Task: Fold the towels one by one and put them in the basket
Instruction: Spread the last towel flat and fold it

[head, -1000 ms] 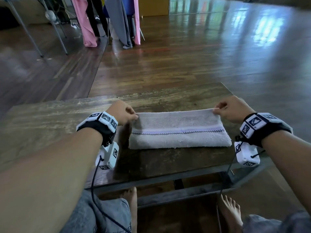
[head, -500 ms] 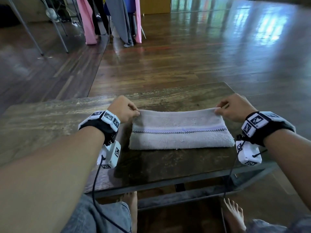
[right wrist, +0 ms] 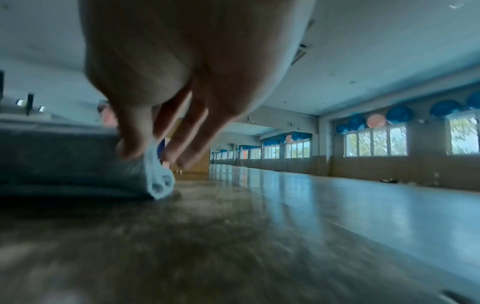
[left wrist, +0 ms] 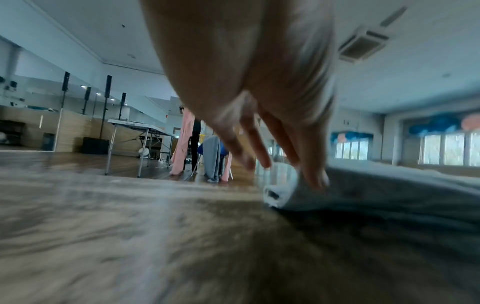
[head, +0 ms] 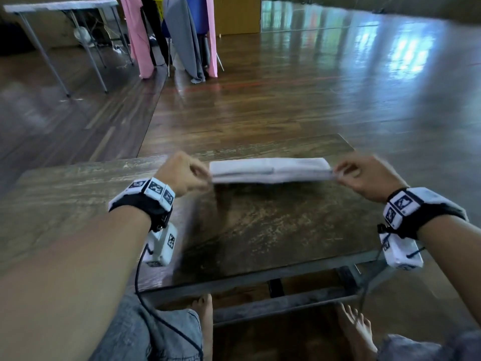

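Note:
A folded grey-white towel [head: 270,170] stretches as a narrow strip over the far half of the dark wooden table [head: 273,230]. My left hand [head: 205,175] pinches its left end, and my right hand [head: 335,173] pinches its right end. The left wrist view shows my left hand [left wrist: 306,174] with fingertips on the towel's rolled corner [left wrist: 278,193]. In the right wrist view my right hand [right wrist: 142,152] grips the layered end of the towel [right wrist: 158,183], just above the tabletop. No basket is in view.
The table's near edge and metal frame [head: 260,280] run above my bare feet [head: 356,332]. Beyond the table lies glossy wooden floor. A folding table [head: 59,6] and hanging pink and grey cloths [head: 182,40] stand far back left.
Both hands have carried the towel away from me toward the table's far side. It now shows as a narrower strip, and the striped face seen before is out of sight.

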Demonstrator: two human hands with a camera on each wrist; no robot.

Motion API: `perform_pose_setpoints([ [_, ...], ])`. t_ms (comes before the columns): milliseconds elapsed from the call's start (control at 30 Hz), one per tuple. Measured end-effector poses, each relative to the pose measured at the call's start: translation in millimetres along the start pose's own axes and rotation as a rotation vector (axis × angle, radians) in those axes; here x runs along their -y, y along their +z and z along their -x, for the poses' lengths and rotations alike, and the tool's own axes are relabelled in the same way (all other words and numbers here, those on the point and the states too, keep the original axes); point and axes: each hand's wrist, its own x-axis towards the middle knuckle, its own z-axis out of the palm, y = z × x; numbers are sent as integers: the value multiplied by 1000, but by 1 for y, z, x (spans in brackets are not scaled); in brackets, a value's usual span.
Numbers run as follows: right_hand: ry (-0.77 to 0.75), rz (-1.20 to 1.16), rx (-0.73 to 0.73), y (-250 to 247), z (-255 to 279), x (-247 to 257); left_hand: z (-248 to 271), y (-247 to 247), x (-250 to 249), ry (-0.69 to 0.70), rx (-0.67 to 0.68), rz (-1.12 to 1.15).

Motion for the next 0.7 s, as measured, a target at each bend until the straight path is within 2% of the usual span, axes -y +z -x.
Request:
perform_pose_setpoints([
  [33, 30, 30, 166, 3, 7, -3, 4, 5, 7, -68, 172, -30],
  [67, 57, 59, 278, 7, 12, -5, 6, 11, 13, -130, 275, -45],
  [100, 90, 75, 325, 10, 16, -5, 6, 16, 17, -185, 301, -34],
  [233, 268, 61, 199, 15, 14, 0, -4, 26, 21, -363, 201, -6],
  [367, 399, 99, 294, 21, 10, 7, -7, 32, 1, -427, 278, -149],
  [500, 459, 81, 267, 25, 10, 9, -9, 34, -10, -461, 303, -171],
  [700, 473, 26, 155, 12, 4, 14, -16, 23, -10, -494, 183, -45],
])
